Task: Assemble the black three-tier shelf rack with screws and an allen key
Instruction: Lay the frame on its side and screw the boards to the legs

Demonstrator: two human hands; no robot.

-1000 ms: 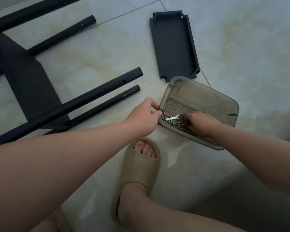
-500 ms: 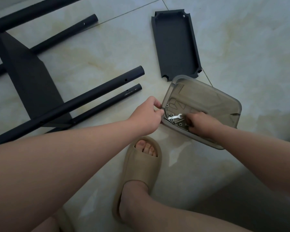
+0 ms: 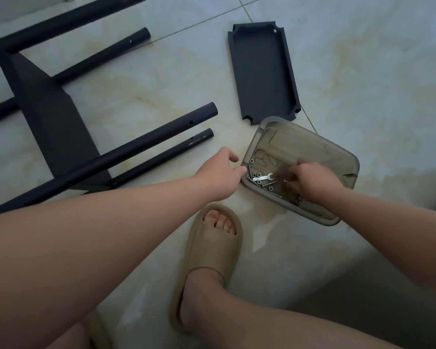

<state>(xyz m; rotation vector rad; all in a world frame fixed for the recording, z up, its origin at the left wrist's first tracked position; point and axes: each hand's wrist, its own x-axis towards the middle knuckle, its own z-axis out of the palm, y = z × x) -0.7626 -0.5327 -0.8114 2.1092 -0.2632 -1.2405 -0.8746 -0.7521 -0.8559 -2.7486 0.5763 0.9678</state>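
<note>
**No legible lettering, only moulded strokes in the tray**

Nothing in the scene can be read as a word, number or brand. The one candidate is in the smoky translucent tray (image 3: 312,152), right of centre. Raised strokes (image 3: 263,158) are moulded into the left part of its floor, just beyond the loose screws (image 3: 275,195) and the small flat wrench (image 3: 262,178). They show as a rounded upright outline with a slanted bar beside it. A longer thin line runs farther off, toward the tray's far-left corner. They may be characters, but through the dim plastic they cannot be made out.
</note>
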